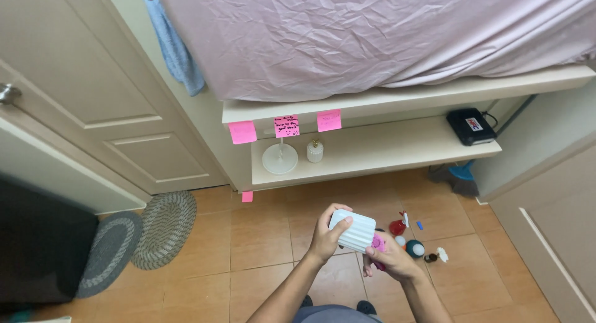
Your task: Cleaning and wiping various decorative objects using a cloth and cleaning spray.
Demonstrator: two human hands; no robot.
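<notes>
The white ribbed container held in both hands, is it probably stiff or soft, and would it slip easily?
The white ribbed container probably is stiff: it keeps its rounded box shape under the left hand. Its ridges likely give some grip, so slipping seems less likely. It looks light for its size, since fingers alone carry it while the right hand also holds something pink.

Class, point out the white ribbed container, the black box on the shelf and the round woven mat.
white ribbed container (pixel 355 231), head view, ribbed side.
black box (pixel 470 126), head view, top face.
round woven mat (pixel 164 228), head view, centre.
</notes>
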